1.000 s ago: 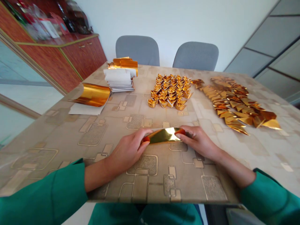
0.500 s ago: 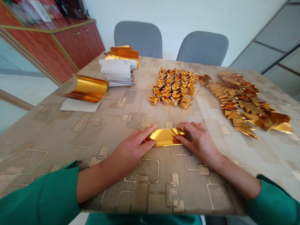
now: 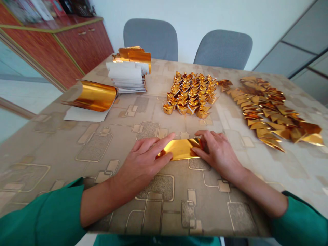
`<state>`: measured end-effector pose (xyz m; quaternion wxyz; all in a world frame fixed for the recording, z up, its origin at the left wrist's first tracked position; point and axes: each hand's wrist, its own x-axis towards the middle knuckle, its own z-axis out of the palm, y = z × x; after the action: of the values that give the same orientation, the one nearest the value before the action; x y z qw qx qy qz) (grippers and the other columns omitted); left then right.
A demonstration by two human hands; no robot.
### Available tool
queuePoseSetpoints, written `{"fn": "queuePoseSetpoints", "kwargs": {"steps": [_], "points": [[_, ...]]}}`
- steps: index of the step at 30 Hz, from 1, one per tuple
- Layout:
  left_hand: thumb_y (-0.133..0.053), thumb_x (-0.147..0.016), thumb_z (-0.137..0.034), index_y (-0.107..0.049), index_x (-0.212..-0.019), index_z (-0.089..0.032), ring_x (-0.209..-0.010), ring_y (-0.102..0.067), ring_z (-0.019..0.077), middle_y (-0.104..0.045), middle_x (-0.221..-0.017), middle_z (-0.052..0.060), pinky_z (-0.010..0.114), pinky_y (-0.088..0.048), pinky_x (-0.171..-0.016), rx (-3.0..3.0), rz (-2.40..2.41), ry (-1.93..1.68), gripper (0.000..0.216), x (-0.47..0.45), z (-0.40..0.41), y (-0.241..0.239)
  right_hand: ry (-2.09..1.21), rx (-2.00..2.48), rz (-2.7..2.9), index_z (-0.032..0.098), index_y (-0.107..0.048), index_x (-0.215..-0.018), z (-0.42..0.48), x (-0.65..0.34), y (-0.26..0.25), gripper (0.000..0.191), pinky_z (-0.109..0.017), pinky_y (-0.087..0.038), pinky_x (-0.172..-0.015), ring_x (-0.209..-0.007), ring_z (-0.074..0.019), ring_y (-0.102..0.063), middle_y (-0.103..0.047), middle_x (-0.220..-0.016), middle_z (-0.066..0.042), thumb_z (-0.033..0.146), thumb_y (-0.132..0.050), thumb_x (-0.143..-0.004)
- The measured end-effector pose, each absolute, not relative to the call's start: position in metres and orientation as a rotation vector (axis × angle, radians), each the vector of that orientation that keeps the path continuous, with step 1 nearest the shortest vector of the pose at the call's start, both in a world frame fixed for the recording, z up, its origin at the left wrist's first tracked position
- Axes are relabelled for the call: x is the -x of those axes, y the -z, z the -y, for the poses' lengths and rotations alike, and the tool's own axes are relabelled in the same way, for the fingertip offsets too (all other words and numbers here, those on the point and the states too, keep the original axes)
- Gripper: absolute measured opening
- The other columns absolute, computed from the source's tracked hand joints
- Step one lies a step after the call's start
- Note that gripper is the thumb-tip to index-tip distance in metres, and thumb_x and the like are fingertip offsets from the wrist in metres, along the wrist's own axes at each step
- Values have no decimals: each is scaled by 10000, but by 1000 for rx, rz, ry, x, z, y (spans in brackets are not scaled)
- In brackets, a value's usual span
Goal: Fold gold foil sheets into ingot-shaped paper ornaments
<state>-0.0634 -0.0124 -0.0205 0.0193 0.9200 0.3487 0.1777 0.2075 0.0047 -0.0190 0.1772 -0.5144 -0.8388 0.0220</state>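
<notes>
A folded strip of gold foil paper [image 3: 181, 149] lies flat on the patterned table covering [image 3: 51, 147], just in front of me. My left hand [image 3: 143, 164] presses its left end, fingers extended over the foil. My right hand [image 3: 216, 152] rests on its right end, fingers curled over the edge. Both hands hide the strip's ends. Beyond them stands a tight cluster of folded gold ingot shapes [image 3: 189, 94]. To the right lies a long spread of flatter gold folded pieces [image 3: 269, 112].
At the far left of the table are a curled gold foil sheet [image 3: 94, 95] on white paper and a stack of white-backed sheets [image 3: 126, 77] topped with gold foil. Two grey chairs [image 3: 150, 39] stand beyond the table, near a red-brown cabinet [image 3: 82, 44].
The strip has gone from a curved, pinched shape held by the fingertips to a flat band pressed on the table. My fingers now lie over it. The view has tilted slightly.
</notes>
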Motion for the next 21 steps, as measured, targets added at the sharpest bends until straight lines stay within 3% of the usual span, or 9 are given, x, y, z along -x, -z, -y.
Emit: {"fn": "queuePoseSetpoints", "kwargs": {"steps": [5, 9, 14, 18, 21], "points": [[-379, -1001, -170, -595, -1263, -191, -1127, -532, 249, -609, -1344, 100, 407, -434, -980, -3051, -852, -391, 341, 59, 10, 19, 46, 1430, 2381, 188, -557, -1047, -7, -209, 21, 239, -344, -361, -705, -801, -238, -585, -668, -869, -62, 333, -666, -893], [-396, -984, -154, -527, -1351, -205, -1068, -549, 247, -630, -1273, 109, 387, -453, -940, -3063, -836, -303, 393, 56, 9, 22, 200, 1190, 2506, 213, -636, -958, -1, -206, 15, 58, -362, -347, -744, -830, -217, -553, -689, -873, -45, 253, -593, -956], [-415, -973, -154, -504, -1387, -216, -1068, -553, 246, -614, -1276, 125, 390, -459, -930, -3064, -847, -256, 428, 54, 9, 22, 354, 850, 2637, 222, -656, -1145, 21, -196, 6, 229, -403, -360, -914, -1021, -221, -558, -716, -1105, -61, 179, -474, -1011], [-410, -980, -162, -545, -1349, -215, -1104, -548, 259, -616, -1273, 131, 405, -452, -956, -3016, -838, -291, 396, 54, 7, 22, 339, 907, 2721, 205, -664, -1151, 34, -196, 8, 246, -445, -330, -1008, -1020, -229, -578, -731, -974, -47, 166, -464, -1014], [-424, -975, -149, -538, -1362, -230, -1132, -549, 259, -616, -1294, 120, 411, -439, -985, -2986, -820, -296, 412, 56, 5, 24, 323, 1010, 2679, 222, -662, -1160, 37, -204, 11, 231, -475, -299, -1051, -1021, -231, -594, -744, -994, -36, 197, -486, -1013]]}}
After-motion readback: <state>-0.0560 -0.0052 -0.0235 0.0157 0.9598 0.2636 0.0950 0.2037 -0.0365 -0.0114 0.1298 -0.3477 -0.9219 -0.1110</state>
